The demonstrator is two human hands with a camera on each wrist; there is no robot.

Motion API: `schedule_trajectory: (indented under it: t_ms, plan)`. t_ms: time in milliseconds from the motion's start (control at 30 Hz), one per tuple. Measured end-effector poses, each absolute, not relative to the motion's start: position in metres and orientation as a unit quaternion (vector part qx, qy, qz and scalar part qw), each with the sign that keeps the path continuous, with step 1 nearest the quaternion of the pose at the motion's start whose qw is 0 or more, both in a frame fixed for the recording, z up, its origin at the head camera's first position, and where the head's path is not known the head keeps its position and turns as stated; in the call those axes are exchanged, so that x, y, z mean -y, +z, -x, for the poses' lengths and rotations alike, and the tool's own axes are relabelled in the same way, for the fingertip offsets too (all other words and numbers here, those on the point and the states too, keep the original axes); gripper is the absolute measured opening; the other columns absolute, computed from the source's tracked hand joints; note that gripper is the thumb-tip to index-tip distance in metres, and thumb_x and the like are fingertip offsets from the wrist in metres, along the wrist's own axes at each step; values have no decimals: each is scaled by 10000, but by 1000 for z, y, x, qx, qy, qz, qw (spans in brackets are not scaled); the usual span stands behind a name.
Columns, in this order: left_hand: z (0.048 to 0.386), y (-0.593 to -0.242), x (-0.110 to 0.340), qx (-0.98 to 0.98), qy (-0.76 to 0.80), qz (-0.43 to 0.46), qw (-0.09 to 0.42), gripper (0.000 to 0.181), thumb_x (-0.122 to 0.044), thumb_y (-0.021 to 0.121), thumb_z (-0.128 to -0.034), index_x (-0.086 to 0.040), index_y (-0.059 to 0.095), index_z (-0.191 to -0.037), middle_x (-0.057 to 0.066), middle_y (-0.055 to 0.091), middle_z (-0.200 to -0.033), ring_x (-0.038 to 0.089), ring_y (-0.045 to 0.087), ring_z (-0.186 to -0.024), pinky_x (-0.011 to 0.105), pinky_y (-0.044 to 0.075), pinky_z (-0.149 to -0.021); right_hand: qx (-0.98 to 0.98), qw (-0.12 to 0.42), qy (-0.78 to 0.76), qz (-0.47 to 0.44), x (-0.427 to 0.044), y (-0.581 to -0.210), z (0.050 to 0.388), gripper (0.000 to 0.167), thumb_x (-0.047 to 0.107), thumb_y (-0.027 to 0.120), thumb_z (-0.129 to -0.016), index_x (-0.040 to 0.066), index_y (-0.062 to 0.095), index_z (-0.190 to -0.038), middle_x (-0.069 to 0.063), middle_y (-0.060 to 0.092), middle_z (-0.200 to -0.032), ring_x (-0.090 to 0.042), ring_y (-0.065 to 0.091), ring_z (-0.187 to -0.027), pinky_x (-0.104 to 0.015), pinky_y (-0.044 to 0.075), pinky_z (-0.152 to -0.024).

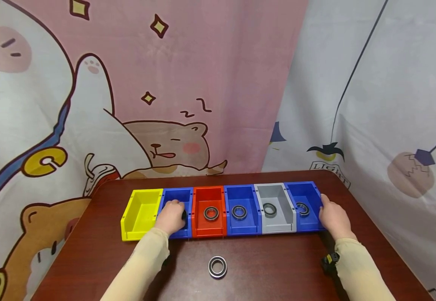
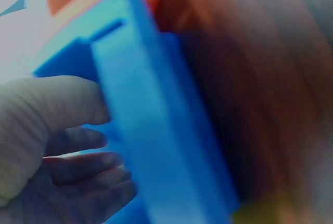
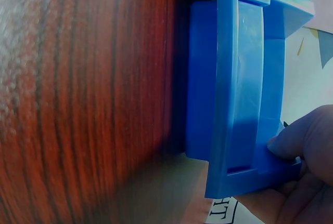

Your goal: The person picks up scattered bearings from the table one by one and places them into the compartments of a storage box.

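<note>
In the head view a row of joined storage bins spans the table. My left hand (image 1: 171, 216) reaches into the second bin from the left, a blue bin (image 1: 176, 193). A dark object (image 1: 184, 214), partly hidden, shows beside the thumb. The left wrist view is blurred; its fingers are slightly bent, with nothing visible between them and the thumb. At the far right end, my right hand (image 1: 335, 218) grips the side wall of the end blue bin (image 3: 250, 89), thumb inside and fingers outside. A ball bearing (image 1: 217, 267) lies on the table in front of the row.
Single bearings lie in the red bin (image 1: 209, 193), the middle blue bin (image 1: 239, 192), the grey bin (image 1: 272, 191) and the end blue bin. A yellow bin (image 1: 142, 209) forms the left end. The brown table (image 1: 263, 267) backs onto a printed curtain (image 1: 240, 83).
</note>
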State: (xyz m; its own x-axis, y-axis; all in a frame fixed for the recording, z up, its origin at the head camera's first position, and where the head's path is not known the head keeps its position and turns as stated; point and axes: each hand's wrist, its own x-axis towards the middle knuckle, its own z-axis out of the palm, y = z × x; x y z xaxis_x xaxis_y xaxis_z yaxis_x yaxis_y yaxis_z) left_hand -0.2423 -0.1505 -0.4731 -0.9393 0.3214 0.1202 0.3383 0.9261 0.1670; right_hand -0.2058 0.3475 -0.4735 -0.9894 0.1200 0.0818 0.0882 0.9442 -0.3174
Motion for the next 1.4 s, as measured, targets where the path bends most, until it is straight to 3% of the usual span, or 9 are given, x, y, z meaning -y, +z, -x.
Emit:
schedule_trajectory:
  t_ms: [300,500,833,1167,1400]
  plan:
    - [226,-441,158,973,-132,178,67,503,-147,832,-776,63,651,-1194,244,651,-1148,405,615,-1062,520,484,-956,985,55,159,46,-349,-473,206,489,15,491,-942,-162,355,-1376,-437,545,-1148,-551,600,-932,-630,483,-785]
    - [216,-431,164,970,-155,173,75,521,-165,824,-791,34,642,-1237,226,643,-1197,395,605,-1104,525,476,-965,985,51,160,49,-349,-473,206,498,18,493,-945,-163,351,-1386,-440,534,-1169,-554,593,-956,-635,476,-810]
    - [197,-430,166,959,-195,173,111,466,-165,817,-800,-8,673,-1214,155,677,-1158,332,632,-1064,504,502,-933,984,43,162,56,-349,-473,207,508,25,494,-952,-155,343,-1403,-438,522,-1197,-558,583,-984,-636,473,-822]
    - [175,-443,150,931,-235,232,153,359,-99,836,-766,-37,718,-1098,57,710,-984,231,654,-929,419,547,-845,985,51,159,47,-349,-474,207,503,17,494,-946,-171,344,-1388,-438,536,-1171,-551,597,-950,-630,482,-796]
    - [161,-453,136,921,-228,286,132,349,-138,828,-773,-71,720,-1098,21,712,-1002,199,648,-945,400,541,-859,984,53,161,48,-349,-474,206,498,15,495,-947,-168,347,-1386,-436,537,-1175,-551,597,-958,-631,484,-799]
